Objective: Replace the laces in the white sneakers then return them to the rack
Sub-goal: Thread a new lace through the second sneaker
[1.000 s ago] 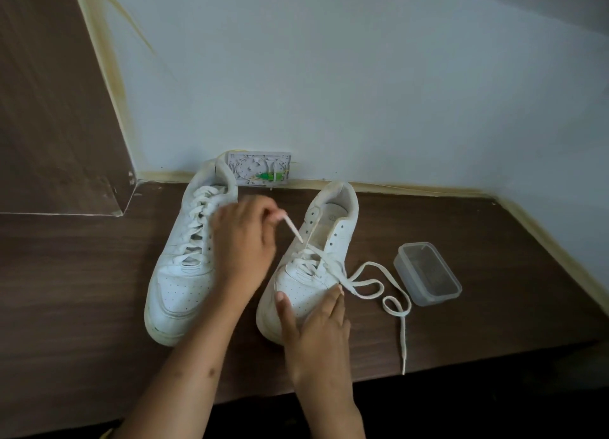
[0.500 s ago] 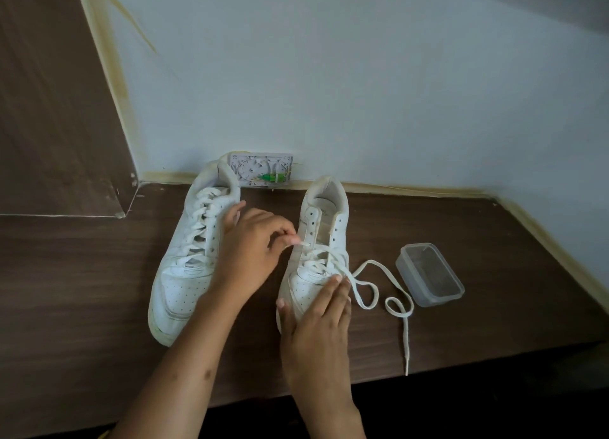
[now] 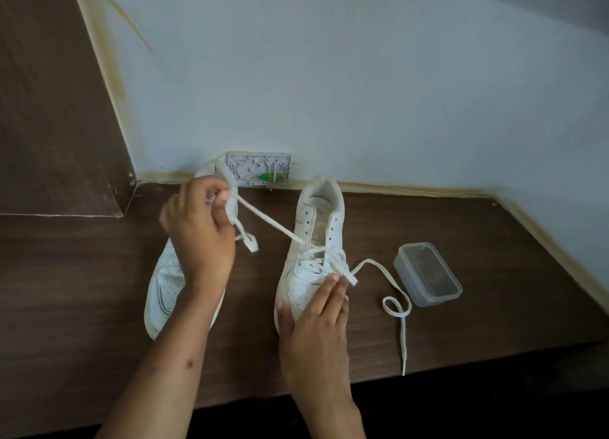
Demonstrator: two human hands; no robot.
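Two white sneakers stand on a dark wooden surface (image 3: 461, 227), toes toward me. The right sneaker (image 3: 321, 221) is laced only through its lower eyelets. My left hand (image 3: 197, 231) pinches one end of the white lace (image 3: 267, 221) and holds it taut, up and to the left of an eyelet. The lace's other end (image 3: 395, 303) trails loose on the wood to the right. My right hand (image 3: 316, 326) rests with straight fingers on that sneaker's toe. The left sneaker (image 3: 164, 290) is partly hidden behind my left hand and forearm.
A clear plastic container (image 3: 428, 275) sits on the wood right of the loose lace. A white wall plate with a green connector (image 3: 260, 169) is fixed at the foot of the pale wall. A dark wooden panel (image 3: 49, 108) rises at left. The surface's front edge runs near my wrists.
My left hand has drawn the lace end out through an eyelet, moving up and left from the right sneaker. My right hand stayed pressed on the toe.
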